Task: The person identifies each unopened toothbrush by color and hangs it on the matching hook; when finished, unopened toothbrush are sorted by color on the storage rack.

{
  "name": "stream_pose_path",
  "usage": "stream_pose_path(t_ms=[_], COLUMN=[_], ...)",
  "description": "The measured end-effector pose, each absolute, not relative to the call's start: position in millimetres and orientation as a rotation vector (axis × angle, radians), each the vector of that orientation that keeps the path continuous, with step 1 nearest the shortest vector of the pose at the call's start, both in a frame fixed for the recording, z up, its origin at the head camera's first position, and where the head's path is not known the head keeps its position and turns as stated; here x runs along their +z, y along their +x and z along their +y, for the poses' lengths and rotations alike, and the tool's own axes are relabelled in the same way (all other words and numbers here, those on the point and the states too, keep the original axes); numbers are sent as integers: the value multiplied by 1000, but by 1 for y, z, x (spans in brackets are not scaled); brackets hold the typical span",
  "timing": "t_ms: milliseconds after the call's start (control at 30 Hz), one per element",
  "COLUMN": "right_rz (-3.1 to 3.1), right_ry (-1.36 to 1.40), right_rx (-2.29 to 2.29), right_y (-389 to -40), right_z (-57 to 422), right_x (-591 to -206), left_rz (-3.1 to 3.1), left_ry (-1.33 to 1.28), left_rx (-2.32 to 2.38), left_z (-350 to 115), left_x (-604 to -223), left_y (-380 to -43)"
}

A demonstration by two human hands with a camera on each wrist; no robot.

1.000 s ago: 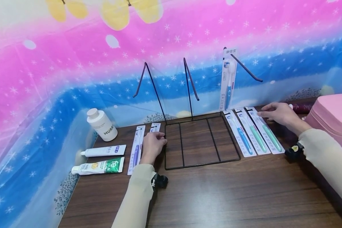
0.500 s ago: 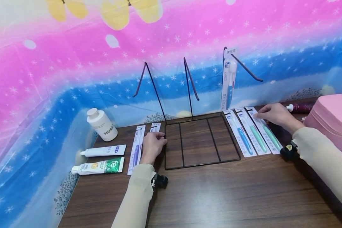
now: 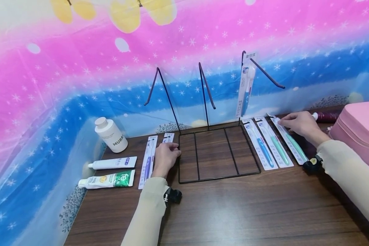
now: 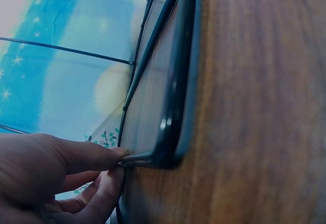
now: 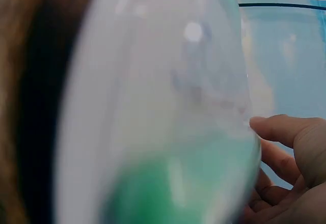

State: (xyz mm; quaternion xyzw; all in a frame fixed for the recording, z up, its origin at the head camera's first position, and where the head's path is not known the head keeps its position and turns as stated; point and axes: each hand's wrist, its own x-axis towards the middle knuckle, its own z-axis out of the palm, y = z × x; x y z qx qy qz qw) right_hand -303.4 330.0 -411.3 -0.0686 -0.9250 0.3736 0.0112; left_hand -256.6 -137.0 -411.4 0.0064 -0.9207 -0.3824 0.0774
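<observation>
Right wrist: green toothbrush pack (image 5: pixel 168 107), blurred, pinched at its edge by right hand (image 5: pixel 305 158); left wrist: left hand (image 4: pixel 48 165) pinched corner of wire rack (image 4: pixel 178 96); head: pack lay right of rack; brown tabletop (image 3: pixel 233 212) beneath, snowflake-printed cloth (image 3: pixel 203 41) behind.

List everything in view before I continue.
Wire rack: 1, black metal, centre
Hanging toothbrush pack: 1, blue and white, rack's right
Slim toothbrush packs: 3, one blue, two green, right of rack
Other toothbrush packs: 2, one purple, one mostly hidden, left
Plastic bottle: 1, white, back left
Squeeze tubes: 2, white/blue, white/green, left
Capped tube: 1, maroon, back right
Zipped case: 1, pink, right
Wooden table: 1, brown, underneath
Cloth backdrop: 1, multicoloured, behind
Wrist cameras: 2, black, wrists
Left hand: 1, beige sleeve, pinching rack
Right hand: 1, beige sleeve, pinching outer green pack
</observation>
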Motion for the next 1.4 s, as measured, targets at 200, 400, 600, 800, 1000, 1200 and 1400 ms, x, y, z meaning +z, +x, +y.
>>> stream_pose_path(t_ms=[200,400,600,800,1000,1200,1400], right_rz=[-2848,-2787,-2733,-2504,-2556,-2922,-2988], right_ry=[-237,-202,-119,12,96,117,149], right_rx=[1199,1257,1298,1517,1417,1105,1153], right_y=[-297,-288,-272,-254,-249,-261,-273], right_z=[329,324,319,317,316,305,296], right_x=[-399,-375,-351,-334,-328,-356,-379], left_rz=[-2764,-2769,-2772,-2778,-2777,-2777,-2769], left_ry=[27,15,10,9,8,28,10], left_rx=[-1149,-1135,-1122,-1117,-1117,-1116,-1120], left_z=[-137,-137,-137,-139,-141,-141,-138], left_x=[-412,-411,-411,-412,-411,-412,-411], left_y=[-256,-257,-256,-257,-259,-258,-258])
